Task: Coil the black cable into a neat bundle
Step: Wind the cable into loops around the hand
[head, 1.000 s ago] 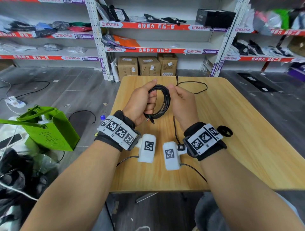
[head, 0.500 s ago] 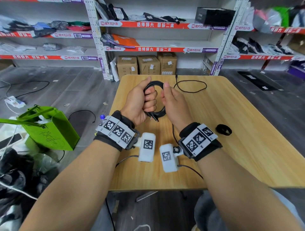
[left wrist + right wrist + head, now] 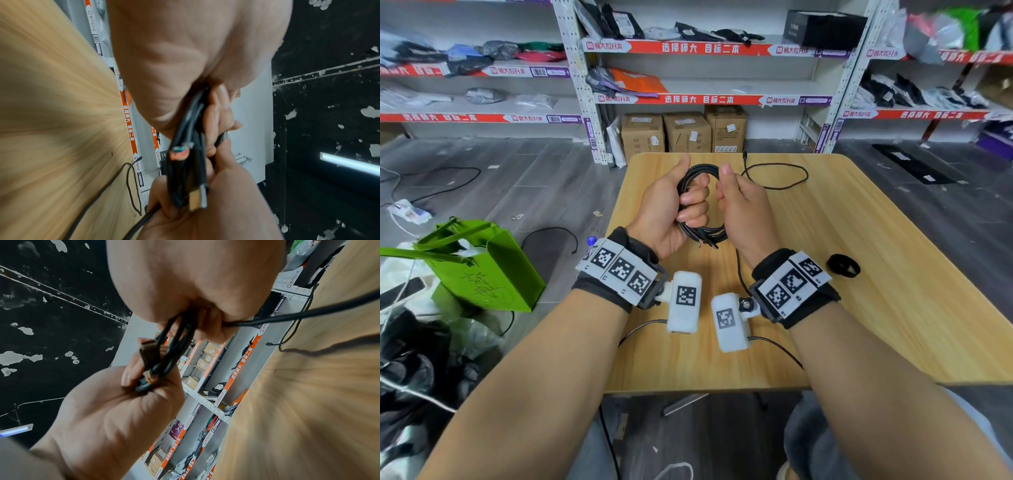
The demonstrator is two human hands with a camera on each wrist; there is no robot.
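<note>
The black cable [image 3: 700,170] is wound into a small coil of several loops, held upright above the wooden table [image 3: 893,274]. My left hand [image 3: 690,205] grips the coil's left side with curled fingers, thumb up. My right hand [image 3: 736,202] grips the right side, close to the left. In the left wrist view the bundled strands [image 3: 185,154] end in a USB plug [image 3: 197,199] and a cut end with coloured wires. The right wrist view shows the strands [image 3: 174,345] between both hands. A loose tail [image 3: 777,186] lies in a loop on the table behind my hands.
A small black ring [image 3: 843,265] lies on the table to the right of my right wrist. Off the table's left edge stand a green bag [image 3: 482,274] and a pile of clutter on the floor. Shelves and cardboard boxes [image 3: 685,132] stand beyond the far edge.
My right hand has moved left, close to my left hand, and the coil between them has narrowed. Both hands have shifted slightly toward the far edge.
</note>
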